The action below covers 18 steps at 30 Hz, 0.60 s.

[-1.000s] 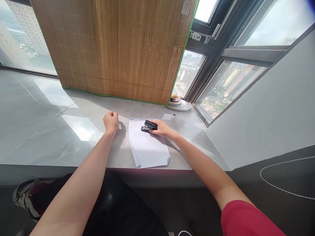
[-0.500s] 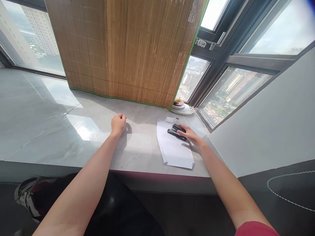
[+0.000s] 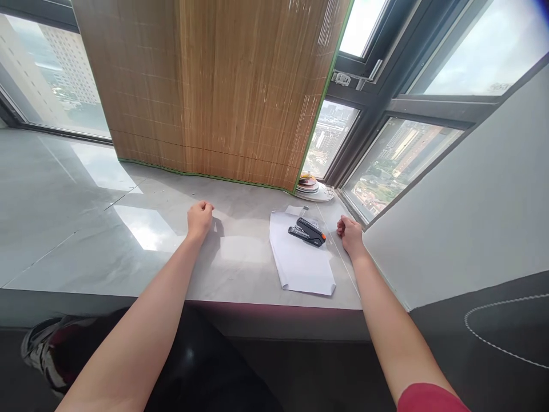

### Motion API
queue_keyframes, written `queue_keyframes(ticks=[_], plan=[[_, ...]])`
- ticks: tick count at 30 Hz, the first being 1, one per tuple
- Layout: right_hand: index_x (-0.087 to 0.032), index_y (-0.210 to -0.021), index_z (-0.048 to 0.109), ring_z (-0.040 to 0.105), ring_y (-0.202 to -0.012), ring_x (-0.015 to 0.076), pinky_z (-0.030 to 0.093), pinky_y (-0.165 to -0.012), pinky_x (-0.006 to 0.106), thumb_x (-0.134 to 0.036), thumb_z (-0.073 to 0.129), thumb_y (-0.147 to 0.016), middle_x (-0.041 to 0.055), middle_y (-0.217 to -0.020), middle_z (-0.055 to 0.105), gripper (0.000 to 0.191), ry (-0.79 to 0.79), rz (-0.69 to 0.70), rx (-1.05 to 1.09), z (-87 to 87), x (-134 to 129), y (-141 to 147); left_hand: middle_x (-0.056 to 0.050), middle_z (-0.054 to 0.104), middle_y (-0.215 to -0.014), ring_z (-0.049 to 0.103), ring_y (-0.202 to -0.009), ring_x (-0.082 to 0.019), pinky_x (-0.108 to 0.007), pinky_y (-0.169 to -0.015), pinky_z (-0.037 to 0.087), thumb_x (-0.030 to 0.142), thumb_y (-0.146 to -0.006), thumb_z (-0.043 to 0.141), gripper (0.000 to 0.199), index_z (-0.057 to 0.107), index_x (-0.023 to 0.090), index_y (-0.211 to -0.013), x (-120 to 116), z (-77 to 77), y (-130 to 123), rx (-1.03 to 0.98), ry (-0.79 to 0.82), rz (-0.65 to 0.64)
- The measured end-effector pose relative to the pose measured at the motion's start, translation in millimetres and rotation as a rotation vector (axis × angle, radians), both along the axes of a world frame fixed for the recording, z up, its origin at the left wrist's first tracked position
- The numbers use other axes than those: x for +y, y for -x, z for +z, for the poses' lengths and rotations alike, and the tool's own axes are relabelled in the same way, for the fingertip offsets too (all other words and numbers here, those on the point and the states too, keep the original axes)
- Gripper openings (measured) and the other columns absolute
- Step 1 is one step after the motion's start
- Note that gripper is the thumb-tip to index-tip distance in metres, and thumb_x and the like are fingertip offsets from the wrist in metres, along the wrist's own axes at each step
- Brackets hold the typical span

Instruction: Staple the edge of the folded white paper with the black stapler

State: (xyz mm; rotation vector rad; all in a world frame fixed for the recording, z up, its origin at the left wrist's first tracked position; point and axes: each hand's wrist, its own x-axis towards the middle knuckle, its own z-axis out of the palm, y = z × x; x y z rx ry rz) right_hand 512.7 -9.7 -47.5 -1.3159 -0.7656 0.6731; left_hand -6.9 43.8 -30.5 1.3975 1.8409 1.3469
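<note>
A black stapler (image 3: pixel 307 232) with an orange bit at its rear end lies on a stack of white paper (image 3: pixel 303 269), which has curled front corners. To its right, apart from stapler and paper, my right hand (image 3: pixel 350 234) rests on the pale sill beside the wall, fingers curled into a loose fist with nothing visible in it. My left hand (image 3: pixel 200 220) is also a closed fist on the sill, well left of the paper. Behind the stapler, a small metallic piece (image 3: pixel 305 209) sits near the paper's far edge; I cannot make out its kind.
A bamboo blind (image 3: pixel 223 91) with green edging hangs down to the back of the sill (image 3: pixel 244 274). Stacked plates (image 3: pixel 315 191) stand in the window corner. The white wall (image 3: pixel 450 217) bounds the right side, where a beaded cord (image 3: pixel 476 335) hangs.
My right hand has let go of the stapler, moved right and closed into a fist. The stapler stays on the paper. My left hand keeps its place; the view has shifted slightly.
</note>
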Motion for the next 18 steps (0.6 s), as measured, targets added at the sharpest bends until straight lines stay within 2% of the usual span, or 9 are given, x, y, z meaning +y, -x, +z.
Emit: queue_keyframes(ticks=[10,13,18], plan=[[-0.023,-0.061,0.055,0.040,-0.050,0.0096,0.031,-0.046,0.025,-0.056,0.075,-0.073,-0.0027,-0.059,0.052,0.041,0.003,0.012,-0.139,-7.8,4.2,-2.9,-0.005,0.072,-0.081,0.063,-0.082,-0.022,-0.031,-0.073,0.043,0.025,-0.089,0.051,0.022,0.068,0.022,-0.076,-2.1,1.9,0.6,-0.026,-0.001,-0.002],[-0.024,-0.060,0.056,0.040,-0.051,0.0121,0.033,-0.050,0.028,-0.059,0.066,-0.080,-0.0018,-0.058,0.052,0.042,0.075,0.029,-0.355,-10.5,4.6,0.1,-0.005,0.072,-0.081,0.063,-0.083,-0.023,-0.031,-0.073,0.043,0.025,-0.090,0.051,0.022,0.067,0.022,-0.075,-2.6,2.8,0.5,-0.019,0.000,-0.002],[-0.026,-0.052,0.049,0.047,-0.060,0.0171,0.041,-0.060,0.031,-0.056,0.062,-0.085,0.0007,-0.052,0.051,0.047,0.259,0.056,-0.893,-8.1,12.6,21.7,-0.004,0.069,-0.076,0.062,-0.080,-0.022,-0.031,-0.073,0.043,0.024,-0.089,0.051,0.021,0.066,0.023,-0.074,-5.7,6.6,-1.5,-0.031,0.008,0.001]])
